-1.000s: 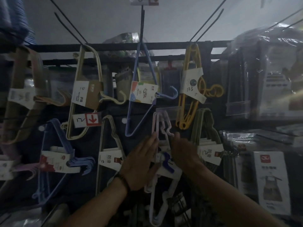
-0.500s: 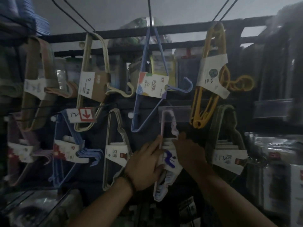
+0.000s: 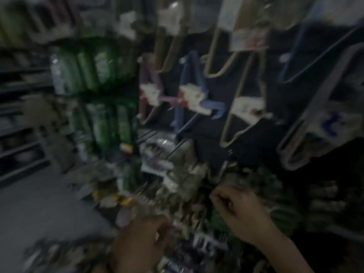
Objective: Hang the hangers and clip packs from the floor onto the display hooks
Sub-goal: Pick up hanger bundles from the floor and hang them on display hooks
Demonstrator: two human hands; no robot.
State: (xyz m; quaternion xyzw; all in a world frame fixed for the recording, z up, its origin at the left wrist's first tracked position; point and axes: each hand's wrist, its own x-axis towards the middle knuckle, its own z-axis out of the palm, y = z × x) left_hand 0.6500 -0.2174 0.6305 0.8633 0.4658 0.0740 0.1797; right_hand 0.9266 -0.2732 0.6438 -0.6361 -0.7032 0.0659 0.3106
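Lowering my left hand (image 3: 137,241) and right hand (image 3: 236,211) from the pale hanger pack (image 3: 319,125), now left hanging at upper right, I turn toward the floor (image 3: 39,203) for the next item; both hands are loosely curled, and blur hides whether either holds anything.

Head camera looks downward, close to hangers (image 3: 247,107).

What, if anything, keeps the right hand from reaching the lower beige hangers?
Probably nothing, so likely yes. The right hand sits low, and the lower beige hangers hang above it with nothing plainly between. Blur hides whether it holds anything.
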